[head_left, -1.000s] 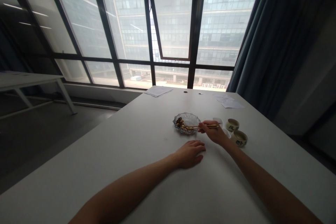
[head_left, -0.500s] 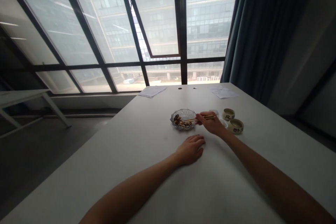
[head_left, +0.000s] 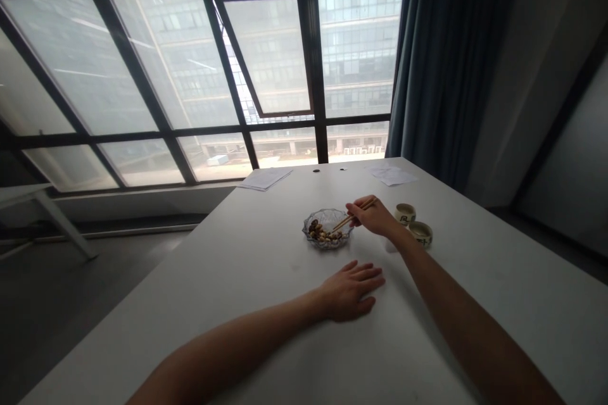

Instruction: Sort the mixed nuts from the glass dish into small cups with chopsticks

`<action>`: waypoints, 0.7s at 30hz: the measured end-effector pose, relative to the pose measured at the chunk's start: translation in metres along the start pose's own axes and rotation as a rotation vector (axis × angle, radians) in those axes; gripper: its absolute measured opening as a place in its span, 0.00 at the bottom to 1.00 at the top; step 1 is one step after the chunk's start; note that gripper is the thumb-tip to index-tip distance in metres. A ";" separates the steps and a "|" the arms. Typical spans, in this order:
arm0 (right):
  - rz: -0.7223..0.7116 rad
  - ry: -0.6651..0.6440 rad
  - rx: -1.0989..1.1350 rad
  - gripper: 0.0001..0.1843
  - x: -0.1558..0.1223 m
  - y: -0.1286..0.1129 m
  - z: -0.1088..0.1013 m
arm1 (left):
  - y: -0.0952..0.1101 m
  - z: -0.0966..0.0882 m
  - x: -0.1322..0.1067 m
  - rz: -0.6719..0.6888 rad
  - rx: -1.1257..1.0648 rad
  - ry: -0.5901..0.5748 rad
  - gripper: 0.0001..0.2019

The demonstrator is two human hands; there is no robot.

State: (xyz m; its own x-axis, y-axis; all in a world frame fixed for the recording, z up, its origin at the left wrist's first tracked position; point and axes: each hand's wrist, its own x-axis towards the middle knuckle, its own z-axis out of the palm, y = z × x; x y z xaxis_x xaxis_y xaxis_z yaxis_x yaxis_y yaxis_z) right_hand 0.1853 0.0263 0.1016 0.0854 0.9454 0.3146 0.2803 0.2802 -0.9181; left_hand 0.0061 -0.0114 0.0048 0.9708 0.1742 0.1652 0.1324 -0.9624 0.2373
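Your right hand [head_left: 371, 215] is raised just above the worktop [head_left: 247, 278], its fingers [head_left: 355, 209] narrowed around a pair of wooden chopsticks [head_left: 355, 214]. The chopsticks slant down to the left, with their tips over the near right part of a cut-glass dish [head_left: 329, 220]. The dish stands on the worktop just left of your right hand and holds a small heap of brown nut-like pieces [head_left: 320, 232] on its left side. Your left hand [head_left: 349, 291] lies palm down on the worktop, nearer to you than the dish and apart from it, with its fingers [head_left: 368, 273] spread wide and holding nothing. To the right of your right hand stand two small ceramic cups [head_left: 405, 214] [head_left: 421, 234] with dark lettering, side by side. Loose sheets of paper [head_left: 265, 178] lie at the far edge of the worktop.
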 end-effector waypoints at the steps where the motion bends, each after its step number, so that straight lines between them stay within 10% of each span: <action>1: 0.007 0.017 -0.016 0.20 0.000 0.000 0.002 | 0.000 0.001 0.001 -0.012 0.001 0.010 0.27; 21: 0.116 0.112 0.148 0.21 -0.021 0.033 0.012 | -0.003 0.004 0.008 -0.010 -0.038 0.019 0.24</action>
State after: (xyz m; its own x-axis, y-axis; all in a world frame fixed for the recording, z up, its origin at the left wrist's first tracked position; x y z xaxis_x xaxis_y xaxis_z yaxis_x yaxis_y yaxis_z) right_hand 0.1817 0.0180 0.0616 0.2166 0.9507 0.2219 0.1199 0.1997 -0.9725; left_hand 0.0142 -0.0078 0.0012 0.9654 0.1879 0.1808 0.1339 -0.9522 0.2747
